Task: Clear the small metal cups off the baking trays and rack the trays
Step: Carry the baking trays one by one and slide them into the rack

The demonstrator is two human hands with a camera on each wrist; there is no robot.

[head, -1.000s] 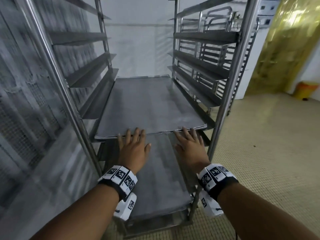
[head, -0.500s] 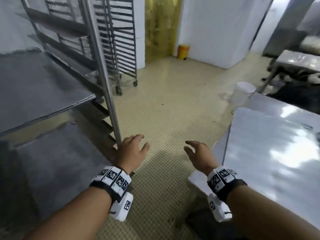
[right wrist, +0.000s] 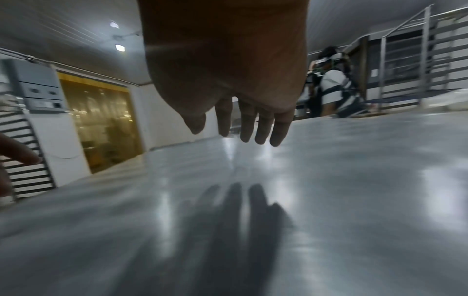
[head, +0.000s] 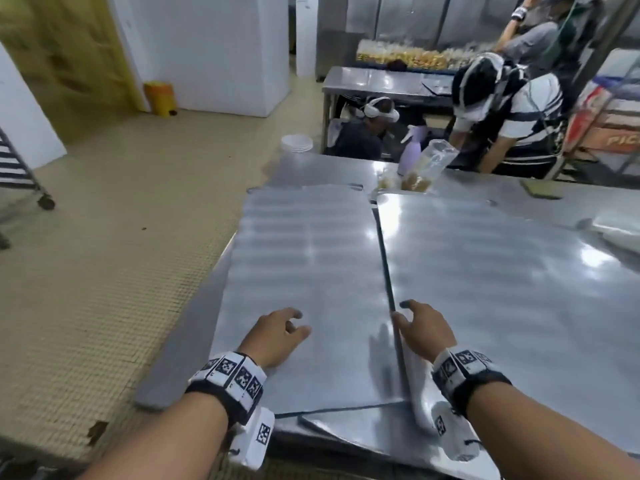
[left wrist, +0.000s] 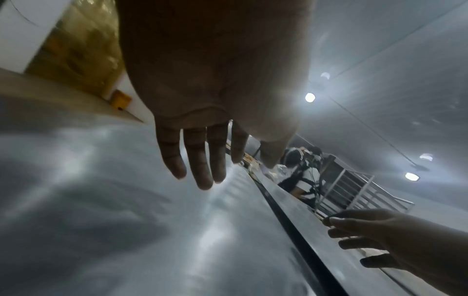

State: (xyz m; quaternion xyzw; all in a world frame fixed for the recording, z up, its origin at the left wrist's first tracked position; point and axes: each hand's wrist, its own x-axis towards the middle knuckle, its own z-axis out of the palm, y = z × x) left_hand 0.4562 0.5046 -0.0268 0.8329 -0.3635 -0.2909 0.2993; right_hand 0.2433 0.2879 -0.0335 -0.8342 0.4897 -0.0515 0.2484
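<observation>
Reaching for next baking tray, judged the step in hand: left tray [head: 304, 278] flat on steel desk [head: 180, 372], near-left corner overhanging desk edge slightly; right tray [head: 502, 289] just beside it, long edges parted by a narrow dark seam. Left hand [head: 277, 336] above near part of left tray, fingers [left wrist: 197, 160] relaxed, spread a little, holding nothing; contact with tray surface not certain. Right hand [head: 424, 332] at the seam, over near-right edge of left tray, fingers [right wrist: 258, 128] straight to loosely bent, empty, shadow cast on the metal below. Small metal cups: none visible on either tray; both surfaces bare and glossy. Further sheet [head: 363, 431] under near ends of both trays, so stacking likely; care needed to lift one tray only. Advice, as judgement: take left tray by its two long edges near the front, thumbs above, fingertips hooked under the rim; break it free of the sheet beneath before lifting; keep level; clear the right tray's rim so nothing drags. Risks: slick metal, thin rims, a second tray clinging underneath. Rack [head: 20, 168] partly in view at far left across tiled floor [head: 104, 271]; other people at far side of desk, well apart from both hands.
</observation>
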